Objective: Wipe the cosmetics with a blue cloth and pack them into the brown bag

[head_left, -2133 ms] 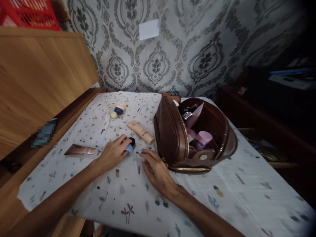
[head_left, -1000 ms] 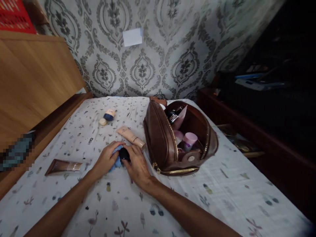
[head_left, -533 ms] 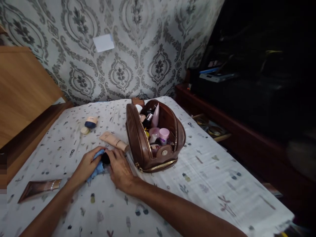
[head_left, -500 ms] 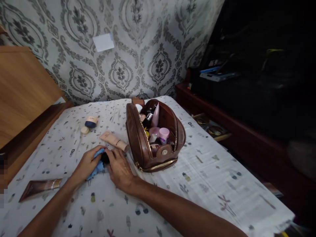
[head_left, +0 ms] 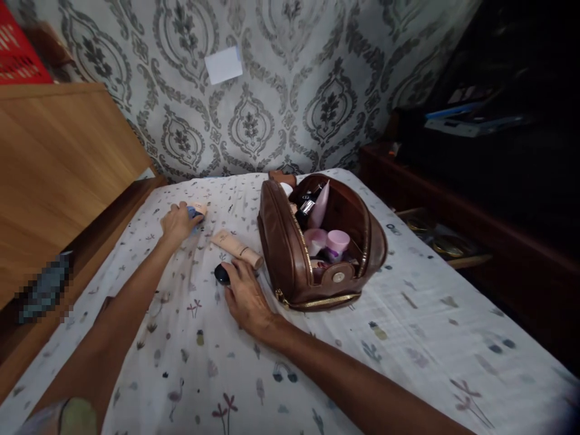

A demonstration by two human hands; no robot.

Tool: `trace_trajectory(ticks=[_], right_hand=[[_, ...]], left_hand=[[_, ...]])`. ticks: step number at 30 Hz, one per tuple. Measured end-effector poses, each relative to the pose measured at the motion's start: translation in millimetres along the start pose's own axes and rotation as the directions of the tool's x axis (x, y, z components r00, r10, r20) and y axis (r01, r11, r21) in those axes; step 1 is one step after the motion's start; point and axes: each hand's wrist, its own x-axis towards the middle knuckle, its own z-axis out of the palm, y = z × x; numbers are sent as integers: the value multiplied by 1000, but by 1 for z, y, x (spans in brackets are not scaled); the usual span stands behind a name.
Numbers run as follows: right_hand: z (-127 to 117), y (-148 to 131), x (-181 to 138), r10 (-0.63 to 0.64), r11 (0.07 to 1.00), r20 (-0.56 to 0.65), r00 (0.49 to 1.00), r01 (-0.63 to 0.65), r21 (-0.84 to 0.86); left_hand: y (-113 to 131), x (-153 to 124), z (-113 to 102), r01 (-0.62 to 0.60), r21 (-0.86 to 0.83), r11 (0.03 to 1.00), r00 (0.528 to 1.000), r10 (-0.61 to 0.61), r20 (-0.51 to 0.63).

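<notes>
My left hand [head_left: 176,223] is at the far left of the bed, closed around a blue cloth [head_left: 194,212] that shows only in part. It is at a jar with a peach top [head_left: 200,207], partly hidden by the fingers. Lower down, my right hand [head_left: 247,299] grips a small black round object [head_left: 222,274] close to the sheet. Just beyond it lies a peach squeeze tube [head_left: 236,248]. To the right stands an unzipped brown toiletry bag [head_left: 283,248], holding a pink tube [head_left: 319,206], a pink-lidded jar [head_left: 338,243] and other cosmetics.
A patterned white sheet [head_left: 362,374] covers the bed. My left forearm mostly hides a brown tube [head_left: 105,304]. A wooden board [head_left: 67,151] rises at left, patterned wallpaper [head_left: 254,121] behind. At right are a dark red ledge [head_left: 435,211] and an open drawer [head_left: 469,261].
My left hand has moved away from my right, forward to the jar, with the blue cloth. My right hand keeps the black object. The view has shifted left.
</notes>
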Motion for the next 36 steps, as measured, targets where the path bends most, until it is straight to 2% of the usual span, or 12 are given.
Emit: trace_trajectory(ticks=[4,9,12,16,18,22,26,29,32,34,36], right_hand=[[2,5,0,-19,1000,-18,1000,19,12],[1,6,0,-68,997,-3,998,68,-44],[-5,0,-1,-165,974,19,986,166,-156],[-11,-9,-1,-244,926,211,946,293,-239],[-11,-11,-2,-220,930,237,946,277,-243],[-9,-7,-2,-168,959,140,976,195,-207],[-7,-1,-1,-133,986,131,982,144,-80],[-7,1,-1,-96,995,114,989,100,-29],[-6,3,-1,-106,994,97,990,109,-25],[-5,3,-1,-103,994,88,991,107,-31],[-4,4,-1,-82,996,86,993,85,-25]], left_hand=[[7,25,14,39,16,999,998,-40,45],[1,19,17,19,-45,999,999,-18,34],[-8,2,10,8,-112,994,999,-2,50],[-22,-34,5,-14,-228,974,996,34,84],[-29,-57,4,-21,-282,959,994,51,100],[-34,-114,-3,-26,-406,913,992,75,106],[-35,-161,-12,-88,-542,836,962,212,172],[-40,-169,-11,-97,-602,793,961,231,150],[-41,-161,-1,-183,-639,748,970,243,7],[-36,-155,7,-271,-679,682,947,315,-62],[-29,-152,14,-321,-727,606,912,406,-65]])
